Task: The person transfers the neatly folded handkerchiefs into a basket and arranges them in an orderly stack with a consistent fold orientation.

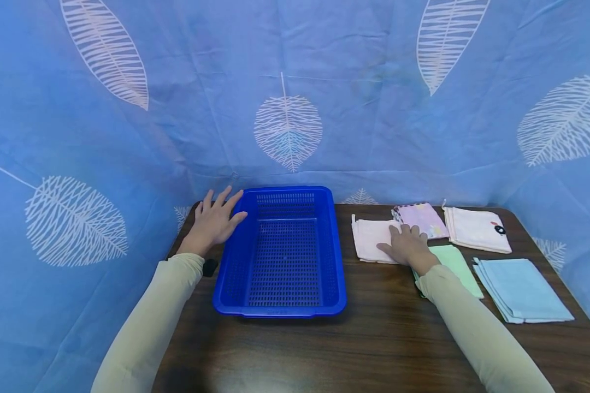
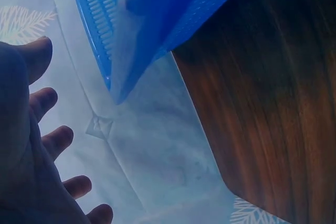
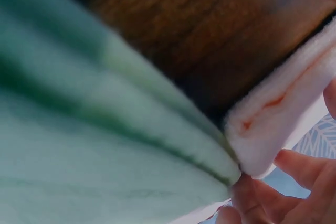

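Note:
A blue plastic basket stands on the table, with my left hand at its upper left rim. That hand's fingers are spread and hold nothing; the left wrist view shows them apart from the basket. My right hand lies over the right edge of a folded pale pink towel, fingers spread. In the right wrist view its fingertips are right at the pink towel's edge, beside a folded green towel. The green towel is partly hidden under the right wrist in the head view.
Behind the right hand lie a folded patterned pink towel and a white towel with a dark round mark. A folded light blue towel is at the right. The dark wooden table meets a blue leaf-print curtain.

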The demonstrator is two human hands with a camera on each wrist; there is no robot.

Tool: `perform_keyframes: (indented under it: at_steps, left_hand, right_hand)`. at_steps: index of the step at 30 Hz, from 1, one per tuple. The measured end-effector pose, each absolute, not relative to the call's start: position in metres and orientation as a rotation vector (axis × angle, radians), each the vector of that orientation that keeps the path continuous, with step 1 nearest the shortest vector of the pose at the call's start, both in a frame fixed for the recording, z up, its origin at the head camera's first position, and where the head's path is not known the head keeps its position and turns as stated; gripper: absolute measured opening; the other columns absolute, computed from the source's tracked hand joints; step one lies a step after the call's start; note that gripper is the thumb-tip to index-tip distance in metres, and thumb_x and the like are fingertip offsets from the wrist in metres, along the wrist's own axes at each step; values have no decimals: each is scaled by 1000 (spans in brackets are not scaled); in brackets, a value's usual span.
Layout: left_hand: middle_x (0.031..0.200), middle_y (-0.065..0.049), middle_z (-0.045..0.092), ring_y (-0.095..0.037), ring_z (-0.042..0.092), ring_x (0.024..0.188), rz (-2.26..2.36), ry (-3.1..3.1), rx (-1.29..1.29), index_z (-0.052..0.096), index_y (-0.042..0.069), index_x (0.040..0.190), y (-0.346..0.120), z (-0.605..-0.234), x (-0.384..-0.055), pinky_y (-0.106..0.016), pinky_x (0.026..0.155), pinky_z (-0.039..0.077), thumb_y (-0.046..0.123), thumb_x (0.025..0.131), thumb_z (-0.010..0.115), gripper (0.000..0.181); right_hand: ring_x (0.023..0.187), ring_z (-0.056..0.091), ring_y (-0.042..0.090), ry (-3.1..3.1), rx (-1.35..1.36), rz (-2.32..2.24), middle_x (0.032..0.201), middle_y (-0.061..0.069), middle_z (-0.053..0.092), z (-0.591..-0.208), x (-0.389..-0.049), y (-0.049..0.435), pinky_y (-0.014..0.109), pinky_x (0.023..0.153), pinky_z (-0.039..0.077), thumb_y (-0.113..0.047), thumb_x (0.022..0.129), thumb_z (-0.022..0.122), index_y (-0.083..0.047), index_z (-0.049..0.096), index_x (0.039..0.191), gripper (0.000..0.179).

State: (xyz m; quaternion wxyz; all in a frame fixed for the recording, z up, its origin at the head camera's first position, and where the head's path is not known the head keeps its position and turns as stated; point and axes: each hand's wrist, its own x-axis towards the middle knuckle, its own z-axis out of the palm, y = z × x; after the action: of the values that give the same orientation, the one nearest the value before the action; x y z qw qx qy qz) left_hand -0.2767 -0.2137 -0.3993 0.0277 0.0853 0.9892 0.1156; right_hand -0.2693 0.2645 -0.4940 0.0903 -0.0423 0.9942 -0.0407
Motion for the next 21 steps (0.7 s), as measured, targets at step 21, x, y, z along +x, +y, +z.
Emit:
perform_keyframes:
  at_steps: [21]
  left_hand:
    - [175,-7,4,-50,-4,158,491,3003,257,15,32,165,-224,-419,-267,-79,118,6,54,108,34,64]
  right_hand:
    - [109,47,55,3017,-40,-355,132,42,48,-488,-266,256,67,94,41,-40,97,68,10,42,147,76]
